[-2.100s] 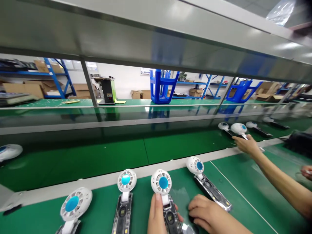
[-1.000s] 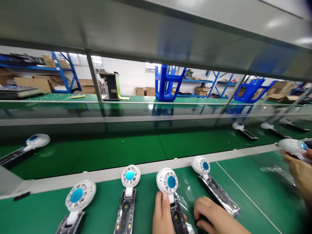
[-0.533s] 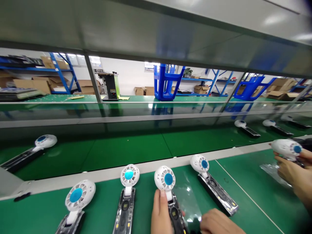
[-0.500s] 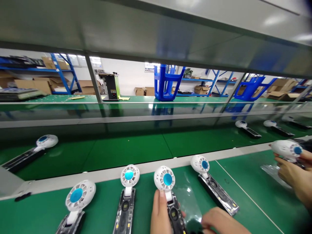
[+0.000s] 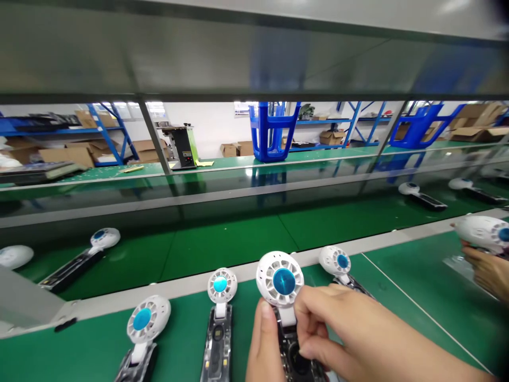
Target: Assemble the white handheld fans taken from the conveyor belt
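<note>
— What were you holding just then?

— A small handheld fan with a round white slotted head and a blue centre disc (image 5: 281, 279), on a clear, dark-cored handle. I had it lifted just off the green bench mat (image 5: 401, 286), in front of me.

— And your fingers?

— My left hand (image 5: 262, 345) was wrapped around the handle from the left, thumb lying up the stem just under the white head. My right hand (image 5: 350, 339) was curled in from the right, fingertips (image 5: 308, 323) pinching at the neck and upper handle. Both were closed on the fan, neither clenched hard.

— Any advice on doing it well?

— I'd judge it best to steady the handle with the left and let the right do the fine work, keeping fingers off the slotted face.

— What lay around the fan?

— Just left of it, a matching fan (image 5: 221, 307) lay flat; further left another (image 5: 143, 331); just right, a third (image 5: 338, 262). Far right, a co-worker's hand (image 5: 487, 270) held another white fan (image 5: 483, 233).
</note>
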`<state>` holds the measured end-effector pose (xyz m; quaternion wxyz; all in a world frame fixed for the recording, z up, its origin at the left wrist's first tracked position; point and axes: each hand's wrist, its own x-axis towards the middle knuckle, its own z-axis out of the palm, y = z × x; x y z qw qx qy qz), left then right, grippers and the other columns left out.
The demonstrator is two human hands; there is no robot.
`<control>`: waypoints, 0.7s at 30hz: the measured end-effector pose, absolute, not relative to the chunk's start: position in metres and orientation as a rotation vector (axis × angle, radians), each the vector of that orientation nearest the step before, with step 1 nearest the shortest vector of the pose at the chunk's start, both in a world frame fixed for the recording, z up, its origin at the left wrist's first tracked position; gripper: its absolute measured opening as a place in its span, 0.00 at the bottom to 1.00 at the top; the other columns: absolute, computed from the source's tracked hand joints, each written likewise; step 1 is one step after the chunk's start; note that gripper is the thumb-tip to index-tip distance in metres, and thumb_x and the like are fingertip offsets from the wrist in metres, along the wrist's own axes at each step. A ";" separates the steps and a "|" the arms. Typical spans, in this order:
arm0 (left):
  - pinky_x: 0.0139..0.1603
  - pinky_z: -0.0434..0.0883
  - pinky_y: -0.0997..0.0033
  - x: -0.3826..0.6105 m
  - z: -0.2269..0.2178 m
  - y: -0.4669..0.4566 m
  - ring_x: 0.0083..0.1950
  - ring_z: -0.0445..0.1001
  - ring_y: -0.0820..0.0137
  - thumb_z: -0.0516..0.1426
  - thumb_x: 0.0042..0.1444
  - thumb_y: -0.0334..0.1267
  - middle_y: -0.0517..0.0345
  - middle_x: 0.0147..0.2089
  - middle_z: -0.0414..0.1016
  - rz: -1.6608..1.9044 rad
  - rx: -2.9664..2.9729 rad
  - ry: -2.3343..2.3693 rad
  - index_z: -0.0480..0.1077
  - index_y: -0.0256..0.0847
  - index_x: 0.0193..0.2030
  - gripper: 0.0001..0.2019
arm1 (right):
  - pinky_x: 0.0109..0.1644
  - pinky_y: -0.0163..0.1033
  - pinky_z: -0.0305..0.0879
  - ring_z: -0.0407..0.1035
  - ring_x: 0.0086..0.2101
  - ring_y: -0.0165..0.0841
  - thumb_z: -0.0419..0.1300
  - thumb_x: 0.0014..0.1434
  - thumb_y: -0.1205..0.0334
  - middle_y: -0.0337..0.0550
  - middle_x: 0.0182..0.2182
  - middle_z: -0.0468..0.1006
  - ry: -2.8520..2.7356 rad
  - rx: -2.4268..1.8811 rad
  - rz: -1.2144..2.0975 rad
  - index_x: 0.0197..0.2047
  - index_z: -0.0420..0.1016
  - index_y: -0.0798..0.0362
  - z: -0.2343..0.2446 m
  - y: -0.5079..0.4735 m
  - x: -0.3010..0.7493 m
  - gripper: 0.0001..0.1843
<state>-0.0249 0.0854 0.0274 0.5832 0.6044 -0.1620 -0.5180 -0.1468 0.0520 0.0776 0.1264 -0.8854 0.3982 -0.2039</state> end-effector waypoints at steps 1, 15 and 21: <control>0.64 0.52 0.61 -0.024 0.028 0.085 0.60 0.59 0.62 0.49 0.54 0.54 0.58 0.55 0.68 -1.202 1.418 -0.367 0.68 0.43 0.48 0.22 | 0.27 0.33 0.57 0.63 0.22 0.30 0.57 0.49 0.65 0.33 0.15 0.65 1.143 -2.588 -0.560 0.24 0.65 0.50 0.084 0.051 -0.142 0.05; 0.65 0.50 0.60 -0.027 0.017 0.083 0.62 0.56 0.62 0.52 0.53 0.52 0.56 0.57 0.66 -1.160 1.384 -0.245 0.68 0.41 0.48 0.21 | 0.23 0.30 0.50 0.63 0.20 0.25 0.60 0.42 0.77 0.29 0.19 0.70 1.035 -2.706 -0.337 0.23 0.64 0.51 0.121 0.046 -0.122 0.12; 0.64 0.53 0.60 -0.030 0.011 0.082 0.62 0.57 0.62 0.53 0.53 0.49 0.56 0.56 0.67 -1.154 1.364 -0.229 0.68 0.40 0.47 0.19 | 0.22 0.33 0.52 0.63 0.20 0.27 0.64 0.39 0.74 0.31 0.18 0.70 0.907 -2.932 -0.507 0.22 0.62 0.51 0.112 0.048 -0.128 0.14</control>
